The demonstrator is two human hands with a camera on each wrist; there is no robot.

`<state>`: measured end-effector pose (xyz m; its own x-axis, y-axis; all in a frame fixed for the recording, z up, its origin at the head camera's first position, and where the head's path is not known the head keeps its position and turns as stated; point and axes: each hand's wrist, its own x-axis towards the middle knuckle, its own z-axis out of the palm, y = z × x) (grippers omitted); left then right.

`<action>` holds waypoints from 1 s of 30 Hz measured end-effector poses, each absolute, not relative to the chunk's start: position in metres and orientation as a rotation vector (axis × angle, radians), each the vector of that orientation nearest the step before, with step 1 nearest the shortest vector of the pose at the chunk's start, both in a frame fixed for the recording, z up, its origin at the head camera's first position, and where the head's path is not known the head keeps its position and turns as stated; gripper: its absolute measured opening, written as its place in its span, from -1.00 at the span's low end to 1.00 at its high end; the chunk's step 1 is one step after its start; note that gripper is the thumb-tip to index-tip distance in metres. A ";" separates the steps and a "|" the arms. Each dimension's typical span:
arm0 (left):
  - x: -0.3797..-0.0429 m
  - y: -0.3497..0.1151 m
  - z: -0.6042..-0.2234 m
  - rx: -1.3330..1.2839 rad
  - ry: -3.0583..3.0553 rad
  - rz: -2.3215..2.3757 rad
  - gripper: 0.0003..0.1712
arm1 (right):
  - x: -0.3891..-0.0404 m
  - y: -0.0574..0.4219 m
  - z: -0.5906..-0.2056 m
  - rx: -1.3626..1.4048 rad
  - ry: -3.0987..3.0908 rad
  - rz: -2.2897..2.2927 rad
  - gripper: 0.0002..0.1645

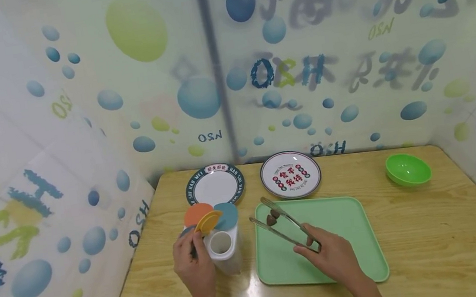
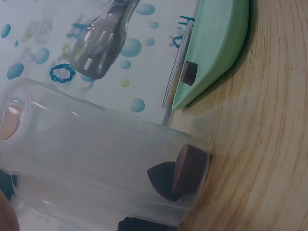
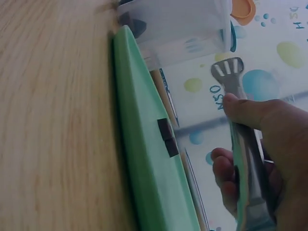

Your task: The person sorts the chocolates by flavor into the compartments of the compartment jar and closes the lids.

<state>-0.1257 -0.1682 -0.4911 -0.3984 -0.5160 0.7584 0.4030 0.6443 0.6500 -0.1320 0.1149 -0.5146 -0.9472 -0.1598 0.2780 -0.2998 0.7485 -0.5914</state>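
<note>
My left hand [image 1: 195, 266] pinches the raised yellow lid [image 1: 208, 222] of a clear multi-compartment container [image 1: 228, 261], whose round mouth below it is uncovered. Dark brown wedge-shaped pieces [image 2: 190, 168] lie at the container's bottom in the left wrist view. My right hand [image 1: 332, 252] grips metal tongs [image 1: 277, 235] over a green tray [image 1: 349, 224]. The tongs' arms stand apart, and their slotted tip [image 3: 228, 70] appears without food in the right wrist view. Two brown pieces [image 3: 168, 138] rest on the tray; from the head view they appear between the tongs' arms.
Behind the container stands a dark-rimmed plate [image 1: 216, 188], with a second plate [image 1: 291, 174] to its right behind the tray. A bright green bowl [image 1: 407, 170] sits at the back right. Patterned walls [image 1: 157, 94] border the wooden table [image 1: 437, 232].
</note>
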 end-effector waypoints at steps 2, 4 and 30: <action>-0.124 -0.166 -0.486 0.084 -1.708 -0.999 -0.85 | -0.133 0.115 -0.518 0.329 -2.818 0.951 -0.42; -0.124 -0.167 -0.487 0.083 -1.710 -0.997 -0.85 | -0.134 0.115 -0.521 0.298 -2.894 0.916 -0.36; -0.130 -0.175 -0.504 0.102 -1.725 -1.012 -0.80 | -0.142 0.118 -0.541 0.215 -2.996 0.798 -0.40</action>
